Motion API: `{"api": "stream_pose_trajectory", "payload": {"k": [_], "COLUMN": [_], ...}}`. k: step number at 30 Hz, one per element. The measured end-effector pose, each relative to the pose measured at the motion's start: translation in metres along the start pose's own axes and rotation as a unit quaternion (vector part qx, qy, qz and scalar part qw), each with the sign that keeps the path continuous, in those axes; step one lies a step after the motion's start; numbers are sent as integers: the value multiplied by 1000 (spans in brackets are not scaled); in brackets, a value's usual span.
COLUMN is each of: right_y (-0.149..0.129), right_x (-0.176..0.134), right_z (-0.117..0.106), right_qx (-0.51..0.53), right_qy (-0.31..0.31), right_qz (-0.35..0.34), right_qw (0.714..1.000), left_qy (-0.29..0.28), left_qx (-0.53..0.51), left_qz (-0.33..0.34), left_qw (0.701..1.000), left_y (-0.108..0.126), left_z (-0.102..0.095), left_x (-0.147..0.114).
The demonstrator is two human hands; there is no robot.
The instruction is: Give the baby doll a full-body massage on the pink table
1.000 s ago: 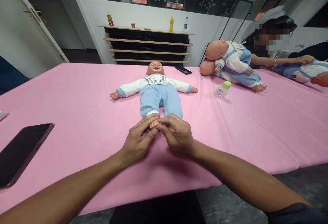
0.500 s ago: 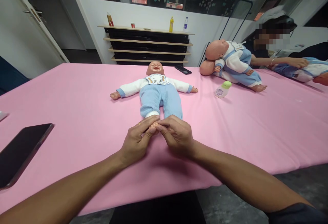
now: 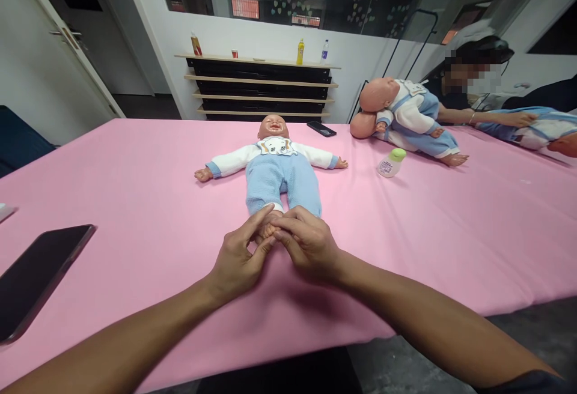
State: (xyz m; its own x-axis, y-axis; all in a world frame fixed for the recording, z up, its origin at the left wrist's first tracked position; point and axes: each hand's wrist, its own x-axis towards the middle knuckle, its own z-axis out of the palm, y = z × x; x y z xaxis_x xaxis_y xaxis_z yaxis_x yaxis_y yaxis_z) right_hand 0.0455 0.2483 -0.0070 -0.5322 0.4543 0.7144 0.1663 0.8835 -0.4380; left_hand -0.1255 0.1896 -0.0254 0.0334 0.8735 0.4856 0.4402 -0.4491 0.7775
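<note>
A baby doll (image 3: 282, 178) in a white and light blue outfit lies on its back on the pink-covered table (image 3: 148, 214), arms spread and feet toward me. My left hand (image 3: 241, 256) grips the doll's foot (image 3: 270, 229) on the left of the picture, thumb below and fingers along its upper side. On the same foot, my right hand (image 3: 311, 241) pinches the toes from the right between thumb and forefinger. The doll's other foot is hidden behind my right hand.
Near the left edge lies a large dark phone (image 3: 40, 277); a smaller phone (image 3: 321, 128) rests beyond the doll. A lotion bottle with a green cap (image 3: 391, 163) stands to the right. Stacked dolls (image 3: 406, 112) and a co-worker's arm (image 3: 491, 118) on another doll are farther right.
My left fingers have loosened and shifted slightly, so more of the foot shows. My right hand stays at the toes. The whole view has tilted up a little.
</note>
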Motion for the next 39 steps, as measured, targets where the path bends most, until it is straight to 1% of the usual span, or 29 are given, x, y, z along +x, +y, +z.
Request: {"api": "stream_pose_trajectory", "payload": {"k": [3, 7, 11, 14, 19, 22, 28, 31, 34, 36, 39], "right_y": [-1, -7, -12, -11, 3, 16, 44, 60, 72, 75, 72], "right_x": [-1, 1, 3, 5, 7, 9, 13, 12, 8, 7, 6], "right_z": [0, -3, -9, -12, -13, -14, -13, -10, -7, -6, -5], "right_qx": [0, 24, 50, 55, 82, 80, 21, -12, -8, 10, 13], "right_qy": [5, 31, 71, 104, 157, 181, 218, 214, 176, 150, 119], "right_qz": [7, 16, 87, 140, 228, 269, 293, 335, 387, 399, 396], "right_qw": [1000, 999, 992, 983, 957, 943, 931, 917, 905, 904, 910], "left_qy": [7, 2, -13, -32, -62, -76, -91, -93, -96, -98, -102], "left_qx": [25, 62, 50, 45, 52, 60, 72, 74, 67, 66, 69], "left_qz": [18, 38, 99, 109, 105, 101, 108, 113, 121, 122, 115], "left_qw": [1000, 997, 994, 993, 991, 990, 987, 986, 986, 986, 986], "left_y": [1, 6, 10, 10, 9, 10, 11, 11, 11, 11, 11], "left_z": [-1, -1, 0, 0, -3, -5, -7, -6, -6, -6, -6], "left_x": [1, 2, 4, 5, 5, 6, 8, 8, 8, 8, 8]}}
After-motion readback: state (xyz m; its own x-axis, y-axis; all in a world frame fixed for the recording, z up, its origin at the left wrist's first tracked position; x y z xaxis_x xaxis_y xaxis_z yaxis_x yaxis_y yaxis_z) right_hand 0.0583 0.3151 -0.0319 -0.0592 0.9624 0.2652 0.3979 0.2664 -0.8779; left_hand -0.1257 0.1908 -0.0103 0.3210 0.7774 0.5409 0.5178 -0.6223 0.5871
